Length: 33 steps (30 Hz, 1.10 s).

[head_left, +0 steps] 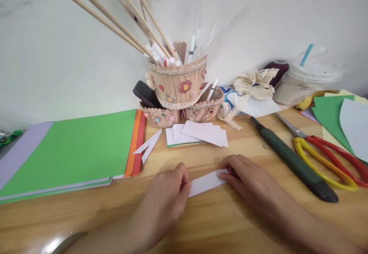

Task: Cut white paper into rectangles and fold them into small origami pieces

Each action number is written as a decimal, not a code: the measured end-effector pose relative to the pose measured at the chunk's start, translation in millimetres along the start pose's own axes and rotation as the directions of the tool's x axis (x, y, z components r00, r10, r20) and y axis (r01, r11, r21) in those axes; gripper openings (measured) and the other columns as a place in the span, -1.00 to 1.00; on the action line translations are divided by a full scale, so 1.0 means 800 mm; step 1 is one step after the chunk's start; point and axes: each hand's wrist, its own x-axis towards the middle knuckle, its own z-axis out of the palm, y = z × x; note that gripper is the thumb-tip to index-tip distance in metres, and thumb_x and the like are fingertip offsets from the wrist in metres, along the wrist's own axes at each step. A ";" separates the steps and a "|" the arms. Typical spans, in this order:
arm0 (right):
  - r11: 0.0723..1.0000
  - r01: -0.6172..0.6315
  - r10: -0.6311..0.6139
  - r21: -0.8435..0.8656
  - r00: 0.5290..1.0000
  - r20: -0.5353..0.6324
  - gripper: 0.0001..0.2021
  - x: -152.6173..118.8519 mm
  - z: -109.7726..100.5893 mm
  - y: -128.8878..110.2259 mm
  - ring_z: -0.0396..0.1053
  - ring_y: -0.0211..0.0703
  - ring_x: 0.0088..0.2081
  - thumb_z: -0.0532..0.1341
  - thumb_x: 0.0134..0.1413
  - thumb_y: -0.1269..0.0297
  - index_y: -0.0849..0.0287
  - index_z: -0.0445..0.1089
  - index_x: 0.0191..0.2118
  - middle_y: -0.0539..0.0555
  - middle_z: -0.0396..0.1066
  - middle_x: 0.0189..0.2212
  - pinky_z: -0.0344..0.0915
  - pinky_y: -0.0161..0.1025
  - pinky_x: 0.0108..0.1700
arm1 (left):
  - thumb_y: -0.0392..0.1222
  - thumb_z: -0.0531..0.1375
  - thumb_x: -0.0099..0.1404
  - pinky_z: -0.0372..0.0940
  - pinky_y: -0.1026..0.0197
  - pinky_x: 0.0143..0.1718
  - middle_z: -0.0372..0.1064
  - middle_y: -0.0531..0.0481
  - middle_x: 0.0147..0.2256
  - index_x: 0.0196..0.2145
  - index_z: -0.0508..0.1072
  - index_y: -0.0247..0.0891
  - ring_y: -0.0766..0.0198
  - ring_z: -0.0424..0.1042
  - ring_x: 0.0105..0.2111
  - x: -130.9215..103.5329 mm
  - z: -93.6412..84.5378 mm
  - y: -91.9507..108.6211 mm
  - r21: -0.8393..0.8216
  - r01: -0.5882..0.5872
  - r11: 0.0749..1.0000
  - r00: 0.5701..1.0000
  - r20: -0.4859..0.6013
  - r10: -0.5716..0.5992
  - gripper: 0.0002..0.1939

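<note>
A small white paper strip [207, 183] lies between my two hands, low over the wooden table [115, 215]. My left hand [171, 192] has its fingers curled and pinches the strip's left end. At the right end, my right hand [248, 183] grips the strip between thumb and fingers. Just beyond the hands, several white paper pieces [201, 132] lie stacked over a green-edged sheet. Narrow folded white strips [149, 145] rest to the left of that stack.
Green paper sheets [86, 143] lie at left. Decorated stick baskets [181, 85] hold markers and wooden sticks at the back. A dark green tool [293, 158], scissors [324, 150], lace [255, 83] and coloured paper [333, 112] are on the right.
</note>
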 end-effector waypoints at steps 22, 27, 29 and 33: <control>0.977 0.086 -0.099 -0.196 0.993 -0.060 -0.91 0.003 -0.004 -0.003 0.31 -0.07 -0.29 0.16 0.07 0.37 0.15 0.22 -0.28 0.09 0.33 -0.33 0.25 -0.17 -0.33 | -0.44 -0.02 0.26 0.23 0.08 -0.21 0.38 -0.09 -0.26 -0.33 0.38 -0.27 0.12 0.32 -0.21 0.001 0.011 -0.006 0.444 -0.286 0.849 0.943 -0.029 0.333 -0.79; 0.981 0.121 -0.126 -0.150 0.992 -0.026 -0.91 0.004 -0.005 0.007 0.30 -0.10 -0.30 0.13 0.09 0.39 0.15 0.21 -0.26 0.09 0.33 -0.30 0.24 -0.19 -0.32 | -0.43 0.00 0.28 -0.27 -0.37 0.13 0.19 0.08 0.14 0.16 0.11 0.06 0.04 -0.18 0.25 0.008 0.013 -0.024 0.502 -0.620 0.604 0.759 0.187 0.624 -0.43; 0.983 0.111 -0.114 -0.143 0.993 -0.015 -0.91 0.003 -0.009 0.010 0.30 -0.11 -0.29 0.12 0.09 0.38 0.15 0.21 -0.25 0.09 0.32 -0.29 0.24 -0.19 -0.32 | -0.40 0.02 0.28 -0.30 -0.42 0.12 0.15 0.08 0.16 0.19 0.04 0.06 0.04 -0.28 0.27 0.009 0.012 -0.026 0.496 -0.631 0.596 0.762 0.253 0.596 -0.41; 0.989 0.102 -0.097 -0.103 0.994 0.051 -0.92 0.003 -0.023 0.007 0.29 -0.16 -0.30 0.01 0.18 0.40 0.13 0.22 -0.29 0.07 0.30 -0.30 0.23 -0.23 -0.33 | -0.40 0.03 0.29 -0.30 -0.47 0.09 0.12 0.07 0.17 0.19 0.06 0.06 0.01 -0.31 0.27 0.010 0.011 -0.026 0.482 -0.619 0.620 0.776 0.253 0.578 -0.42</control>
